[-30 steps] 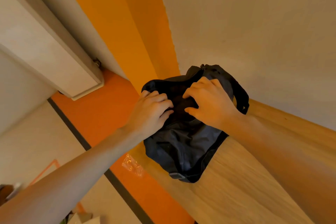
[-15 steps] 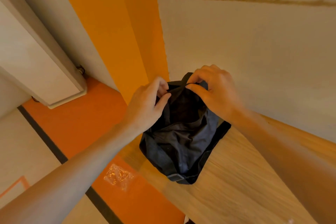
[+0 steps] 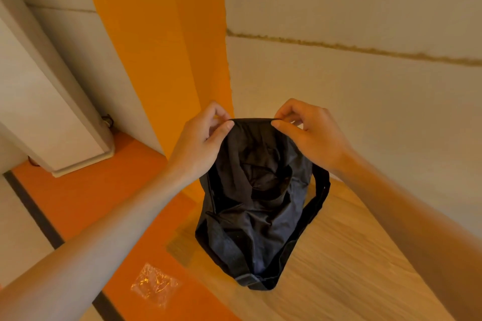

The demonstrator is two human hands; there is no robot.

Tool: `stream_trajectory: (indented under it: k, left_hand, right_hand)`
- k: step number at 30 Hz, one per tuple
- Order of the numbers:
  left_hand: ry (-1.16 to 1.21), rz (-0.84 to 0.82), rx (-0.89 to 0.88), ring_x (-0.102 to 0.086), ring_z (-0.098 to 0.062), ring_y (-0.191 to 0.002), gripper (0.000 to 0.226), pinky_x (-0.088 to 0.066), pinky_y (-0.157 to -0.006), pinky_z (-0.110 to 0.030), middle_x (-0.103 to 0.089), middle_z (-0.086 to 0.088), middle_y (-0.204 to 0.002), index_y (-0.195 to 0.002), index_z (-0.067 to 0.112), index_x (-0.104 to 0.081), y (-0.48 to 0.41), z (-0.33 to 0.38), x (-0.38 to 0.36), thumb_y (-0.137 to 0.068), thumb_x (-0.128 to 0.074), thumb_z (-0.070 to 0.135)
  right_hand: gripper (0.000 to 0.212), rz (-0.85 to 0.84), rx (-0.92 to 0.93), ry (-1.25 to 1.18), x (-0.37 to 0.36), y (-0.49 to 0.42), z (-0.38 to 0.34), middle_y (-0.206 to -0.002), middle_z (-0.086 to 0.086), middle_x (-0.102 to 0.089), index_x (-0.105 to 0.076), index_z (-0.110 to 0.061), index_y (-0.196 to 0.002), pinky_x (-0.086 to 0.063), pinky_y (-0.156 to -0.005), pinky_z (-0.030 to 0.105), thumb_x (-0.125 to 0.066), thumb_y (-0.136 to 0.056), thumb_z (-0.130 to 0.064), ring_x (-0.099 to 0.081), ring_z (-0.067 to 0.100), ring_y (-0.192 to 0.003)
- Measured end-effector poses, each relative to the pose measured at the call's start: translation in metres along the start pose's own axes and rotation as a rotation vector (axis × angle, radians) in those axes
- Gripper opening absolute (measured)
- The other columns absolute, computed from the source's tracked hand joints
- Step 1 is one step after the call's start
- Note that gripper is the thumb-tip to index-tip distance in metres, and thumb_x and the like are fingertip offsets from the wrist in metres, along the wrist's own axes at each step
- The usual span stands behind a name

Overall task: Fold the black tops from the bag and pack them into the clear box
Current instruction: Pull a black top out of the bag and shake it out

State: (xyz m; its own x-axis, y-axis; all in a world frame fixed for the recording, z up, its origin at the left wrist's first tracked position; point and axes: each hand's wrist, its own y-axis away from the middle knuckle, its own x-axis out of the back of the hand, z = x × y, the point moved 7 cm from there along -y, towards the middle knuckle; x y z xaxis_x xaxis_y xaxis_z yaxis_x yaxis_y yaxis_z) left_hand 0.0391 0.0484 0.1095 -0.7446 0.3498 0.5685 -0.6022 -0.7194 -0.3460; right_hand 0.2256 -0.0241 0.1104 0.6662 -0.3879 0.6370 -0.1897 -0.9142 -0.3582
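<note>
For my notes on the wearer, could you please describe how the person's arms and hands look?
Both are uncovered: the left forearm and right forearm show no sleeves up to the picture's edge. The left hand and right hand wear no visible gloves, rings, watch or bracelet.

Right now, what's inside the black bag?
Crumpled dark fabric shows through the open mouth of the black bag. How many tops there are, and anything beneath, is covered by folds.

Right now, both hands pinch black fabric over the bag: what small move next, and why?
Probably lift it straight up. The left hand and right hand pinch the upper edge of the black top, whose lower part sits inside the bag on the table.
</note>
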Motion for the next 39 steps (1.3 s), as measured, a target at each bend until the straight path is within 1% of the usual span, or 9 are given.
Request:
stream_trajectory:
  k: [3, 9, 14, 17, 21, 23, 28, 34, 39]
  left_hand:
    - [0.163, -0.059, 0.080, -0.055, -0.025, -0.059, 0.016, -0.039, -0.056, -0.039, -0.064, -0.013, -0.074, -0.110, 0.010, -0.045, -0.010, 0.004, 0.003, -0.110, -0.042, 0.025]
    - [0.316, -0.115, 0.125, -0.057, -0.011, -0.057, 0.012, -0.041, -0.052, -0.019, -0.062, 0.003, -0.065, -0.101, 0.020, -0.048, -0.031, 0.011, 0.009, -0.111, -0.043, 0.023]
    - [0.314, -0.116, 0.074, -0.056, -0.012, -0.062, 0.011, -0.041, -0.056, -0.022, -0.062, 0.005, -0.070, -0.107, 0.019, -0.049, -0.048, 0.027, 0.027, -0.111, -0.041, 0.024]
    - [0.490, -0.179, 0.094, -0.067, -0.016, -0.085, 0.015, -0.051, -0.070, -0.026, -0.072, 0.000, -0.092, -0.116, 0.022, -0.055, -0.053, 0.030, 0.032, -0.107, -0.048, 0.030]
    - [0.413, -0.313, 0.123, -0.063, -0.022, -0.112, 0.068, -0.049, -0.094, -0.043, -0.061, -0.008, -0.122, -0.132, 0.031, -0.051, -0.046, 0.019, 0.020, -0.079, -0.074, 0.066]
    - [0.263, -0.270, 0.125, -0.062, -0.015, -0.105, 0.066, -0.051, -0.094, -0.045, -0.058, 0.002, -0.115, -0.124, 0.033, -0.051, -0.038, 0.010, 0.012, -0.071, -0.081, 0.062]
    - [0.172, -0.108, 0.058, -0.065, -0.017, -0.091, 0.015, -0.050, -0.095, -0.051, -0.065, 0.006, -0.087, -0.085, 0.019, -0.063, -0.032, 0.009, 0.008, -0.095, -0.072, 0.026]
    - [0.088, 0.088, -0.004, -0.036, -0.021, -0.057, 0.020, -0.029, -0.060, -0.039, -0.040, -0.012, -0.068, -0.097, 0.015, -0.043, -0.048, 0.022, 0.037, -0.109, -0.045, 0.030]
    - [-0.291, 0.118, -0.309, -0.035, -0.015, -0.044, 0.018, -0.021, -0.046, -0.027, -0.034, -0.003, -0.057, -0.107, 0.009, -0.046, -0.068, 0.066, 0.066, -0.110, -0.042, 0.026]
  right_hand:
    - [0.008, 0.004, -0.026, -0.063, 0.004, -0.008, -0.005, -0.089, -0.013, -0.070, -0.061, -0.027, -0.094, -0.041, -0.066, 0.004, -0.063, -0.101, -0.025, -0.062, -0.008, -0.082]
    - [0.008, 0.023, -0.021, -0.149, 0.005, -0.019, -0.016, -0.083, 0.008, -0.072, -0.060, -0.025, -0.095, -0.054, -0.079, 0.053, -0.060, -0.103, -0.024, -0.068, 0.030, -0.081]
    - [0.010, 0.060, -0.003, -0.221, 0.020, -0.028, -0.029, -0.083, 0.020, -0.068, -0.060, -0.015, -0.098, -0.051, -0.071, 0.039, -0.057, -0.105, -0.021, -0.063, 0.032, -0.076]
    - [0.011, 0.106, -0.007, -0.273, 0.040, -0.042, -0.042, -0.082, 0.021, -0.065, -0.061, -0.017, -0.095, -0.047, -0.073, 0.029, -0.057, -0.105, -0.020, -0.059, 0.020, -0.073]
    - [0.011, 0.102, 0.020, -0.244, 0.056, -0.056, -0.062, -0.077, 0.015, -0.060, -0.060, -0.018, -0.094, -0.043, -0.071, 0.027, -0.057, -0.105, -0.021, -0.054, 0.014, -0.073]
    - [0.010, 0.108, 0.031, -0.221, 0.062, -0.060, -0.069, -0.084, 0.025, -0.061, -0.061, -0.015, -0.097, -0.043, -0.069, 0.026, -0.057, -0.104, -0.020, -0.053, 0.016, -0.073]
    - [0.008, 0.140, 0.015, -0.128, 0.073, -0.066, -0.073, -0.087, 0.024, -0.065, -0.063, -0.014, -0.099, -0.044, -0.062, 0.018, -0.059, -0.103, -0.020, -0.054, 0.012, -0.069]
    - [0.013, 0.144, -0.051, -0.135, 0.074, -0.060, -0.053, -0.070, 0.004, -0.057, -0.063, -0.012, -0.101, -0.042, -0.069, 0.030, -0.058, -0.104, -0.024, -0.052, 0.012, -0.068]
    - [0.018, 0.100, -0.160, -0.178, 0.069, -0.054, -0.034, -0.093, 0.018, -0.069, -0.063, -0.014, -0.106, -0.046, -0.075, 0.034, -0.054, -0.106, -0.030, -0.060, 0.019, -0.079]
